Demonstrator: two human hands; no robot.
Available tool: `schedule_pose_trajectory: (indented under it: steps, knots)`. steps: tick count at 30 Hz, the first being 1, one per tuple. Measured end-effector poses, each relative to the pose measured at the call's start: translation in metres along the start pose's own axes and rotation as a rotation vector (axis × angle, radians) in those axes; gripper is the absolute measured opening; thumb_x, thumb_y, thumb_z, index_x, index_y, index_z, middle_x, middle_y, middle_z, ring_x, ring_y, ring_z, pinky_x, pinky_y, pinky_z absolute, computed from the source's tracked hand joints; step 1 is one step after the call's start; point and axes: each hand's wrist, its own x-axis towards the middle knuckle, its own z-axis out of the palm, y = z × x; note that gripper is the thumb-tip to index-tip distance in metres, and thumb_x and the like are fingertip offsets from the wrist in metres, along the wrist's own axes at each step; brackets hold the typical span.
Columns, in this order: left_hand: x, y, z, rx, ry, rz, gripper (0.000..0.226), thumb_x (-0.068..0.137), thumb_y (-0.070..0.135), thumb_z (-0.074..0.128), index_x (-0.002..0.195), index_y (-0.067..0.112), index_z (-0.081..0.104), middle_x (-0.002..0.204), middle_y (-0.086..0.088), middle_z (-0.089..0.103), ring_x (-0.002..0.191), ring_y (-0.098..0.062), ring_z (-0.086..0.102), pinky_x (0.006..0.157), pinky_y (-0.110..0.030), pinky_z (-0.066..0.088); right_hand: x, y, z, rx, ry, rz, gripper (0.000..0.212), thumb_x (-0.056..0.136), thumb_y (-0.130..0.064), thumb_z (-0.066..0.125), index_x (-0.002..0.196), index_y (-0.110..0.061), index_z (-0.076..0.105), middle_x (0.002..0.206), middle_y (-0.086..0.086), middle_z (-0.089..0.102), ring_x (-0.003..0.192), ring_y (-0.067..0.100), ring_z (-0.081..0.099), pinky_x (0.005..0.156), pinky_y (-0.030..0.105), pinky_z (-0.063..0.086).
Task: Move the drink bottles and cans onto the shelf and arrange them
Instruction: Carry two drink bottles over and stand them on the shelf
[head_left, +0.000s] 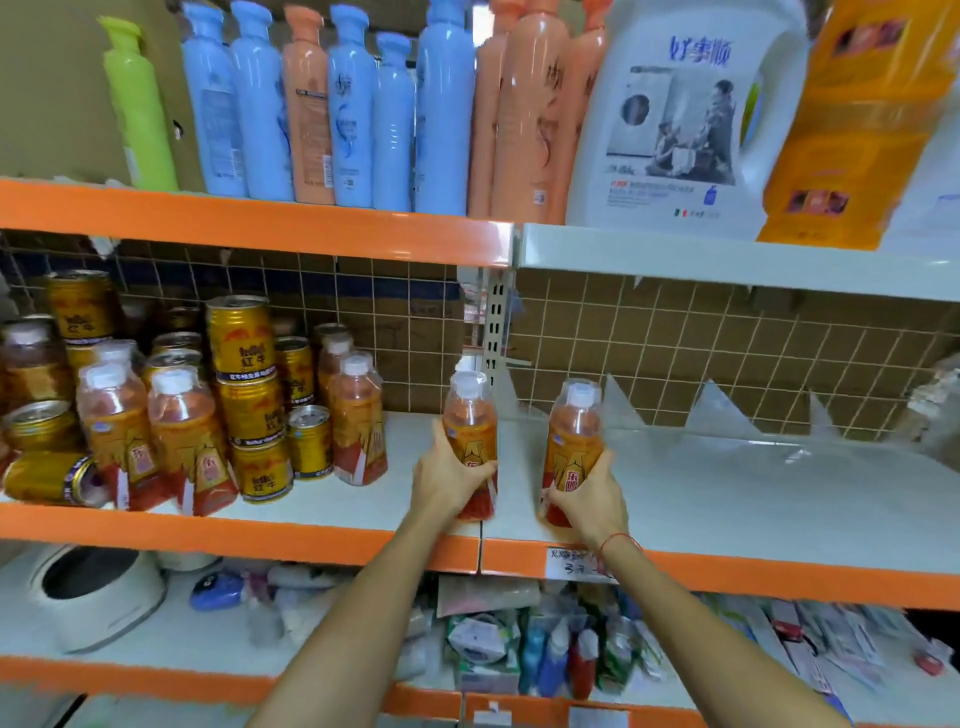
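The left hand (451, 480) wraps its fingers around one drink bottle (470, 441), and the right hand (584, 499) curls around a second bottle (574, 447); both bottles stand upright near the orange front edge (311, 540) of the middle shelf (753, 499). Bare shelf surface stretches to the right of the second bottle, and a narrower bare strip lies left of the first. Each bottle is clear with orange drink, a white cap and an orange-red label. Farther left, similar bottles (182, 441) crowd together with stacked gold cans (249, 395). One gold can (49, 478) lies on its side. A wire grid (675, 353) backs the shelf.
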Motion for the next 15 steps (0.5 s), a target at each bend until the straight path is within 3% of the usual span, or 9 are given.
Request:
schedule_pose_trajectory:
  steps: [5,15]
  knots:
    - [-0.005,0.014,0.034,0.028,0.013,-0.022,0.066,0.071,0.042,0.078,0.117,0.02,0.036,0.112,-0.006,0.063,0.102,-0.03,0.06,0.085,-0.037,0.048,0.018,0.023,-0.019,0.012,-0.044,-0.019,0.078,0.069,-0.027,0.079,0.126,-0.018,0.027,0.111,0.013,0.06,0.098,0.034,0.061,0.085,0.046,0.051]
    - [0.004,0.026,0.063,0.066,-0.01,0.019,0.067,0.073,0.042,0.077,0.119,0.022,0.034,0.119,-0.005,0.062,0.107,-0.028,0.06,0.092,-0.04,0.05,0.041,0.047,-0.024,0.084,-0.074,-0.046,0.076,0.069,-0.027,0.08,0.123,-0.023,0.026,0.109,0.01,0.06,0.094,0.028,0.061,0.083,0.043,0.052]
